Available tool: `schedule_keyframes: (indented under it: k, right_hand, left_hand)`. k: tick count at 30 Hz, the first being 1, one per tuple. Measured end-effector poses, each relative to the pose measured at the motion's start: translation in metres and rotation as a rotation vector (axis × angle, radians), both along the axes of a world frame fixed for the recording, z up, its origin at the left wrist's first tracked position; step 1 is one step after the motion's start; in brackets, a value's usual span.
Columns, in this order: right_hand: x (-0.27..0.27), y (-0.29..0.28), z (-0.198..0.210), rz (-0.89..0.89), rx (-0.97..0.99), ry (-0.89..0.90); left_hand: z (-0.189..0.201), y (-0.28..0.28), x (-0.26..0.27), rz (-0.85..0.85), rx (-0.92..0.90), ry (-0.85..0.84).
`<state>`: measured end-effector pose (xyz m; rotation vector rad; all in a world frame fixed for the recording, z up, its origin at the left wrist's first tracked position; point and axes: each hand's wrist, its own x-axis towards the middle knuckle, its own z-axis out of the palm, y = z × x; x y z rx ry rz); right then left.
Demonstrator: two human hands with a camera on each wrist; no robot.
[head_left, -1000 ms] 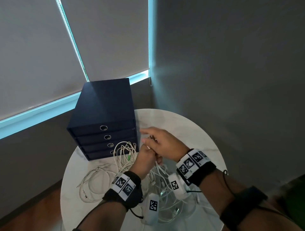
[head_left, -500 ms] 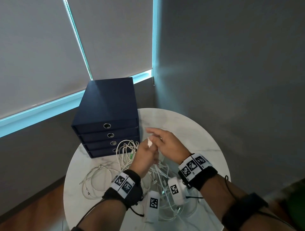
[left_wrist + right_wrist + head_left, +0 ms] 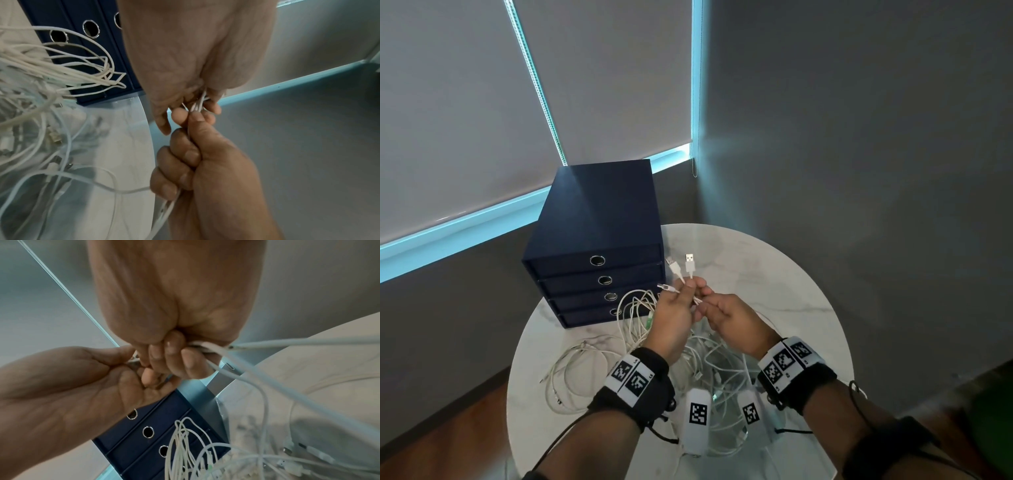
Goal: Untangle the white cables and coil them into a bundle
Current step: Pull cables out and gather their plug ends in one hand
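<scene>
Head view, centre of frame: two white USB plugs (image 3: 690,263) stick up above the hands, long axes near upright, metal ends toward frame top; the left one leans a bit left. A third connector (image 3: 666,288) pokes out sideways, pointing frame-left, just below them.

L hand (image 3: 674,320) is curled, pinching the cable ends between thumb and fingertips right under the plugs. R hand (image 3: 732,322) is a closed fist round the same strands, knuckles touching the L hand. The rest of the white cables (image 3: 640,322) lies in a loose tangle on the round marble table (image 3: 774,274), lower centre of frame, beneath and around both wrists, w/ some loops running up against the navy drawer box (image 3: 599,219) at the table's back-left.

L wrist cam adds what the head view hides: R hand (image 3: 205,170) fist from palm side, strands entering at its bottom and leaving at the top into the L fingers (image 3: 160,120). R wrist cam: cables (image 3: 267,378) fan out of the R hand (image 3: 174,313) toward frame right and down to the heap; L hand (image 3: 61,378) at left, thumb pressed on the strands. Plugs themselves not visible in either wrist cam.
</scene>
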<state>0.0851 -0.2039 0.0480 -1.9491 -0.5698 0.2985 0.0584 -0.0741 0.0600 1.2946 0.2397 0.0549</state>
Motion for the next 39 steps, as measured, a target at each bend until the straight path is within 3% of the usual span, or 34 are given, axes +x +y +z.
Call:
schedule_keyframes:
  k: [6, 12, 17, 20, 26, 31, 33, 35, 36, 37, 39]
  right_hand:
    - [0.005, -0.006, -0.009, -0.123, 0.245, 0.197]
    - [0.006, -0.016, -0.007, -0.02, 0.2, 0.242]
    - [0.028, -0.053, -0.002, -0.036, -0.248, -0.09]
    - [0.049, -0.101, -0.002, -0.153, -0.421, -0.145]
    - [0.063, -0.179, -0.039, -0.261, -0.744, -0.058]
    - [0.025, -0.229, -0.072, -0.413, -0.877, 0.222]
    - [0.007, -0.237, -0.087, -0.398, -1.021, 0.31]
    - [0.005, -0.274, -0.136, -0.398, -1.177, 0.362]
    - [0.009, -0.3, -0.163, -0.306, -1.24, 0.411]
    - [0.007, -0.305, -0.17, -0.273, -1.268, 0.444]
    - [-0.015, -0.272, -0.124, -0.248, -1.351, 0.491]
  left_hand:
    - [-0.013, 0.009, 0.001, -0.176, 0.289, -0.103]
    - [-0.009, 0.007, 0.002, -0.031, 0.168, -0.201]
    - [0.013, 0.03, 0.015, 0.203, -0.311, -0.191]
    - [0.018, 0.055, 0.023, 0.236, -0.437, -0.215]
    - [0.004, 0.058, 0.018, 0.182, -0.319, -0.177]
    - [-0.015, 0.055, 0.009, 0.141, -0.259, -0.085]
    - [-0.026, 0.049, 0.006, 0.109, -0.236, -0.045]
    - [-0.036, 0.04, 0.003, 0.073, -0.205, -0.012]
    - [-0.041, 0.036, 0.002, 0.058, -0.19, 0.002]
    - [-0.045, 0.033, 0.001, 0.044, -0.173, 0.016]
    - [-0.051, 0.027, -0.002, 0.015, -0.149, 0.038]
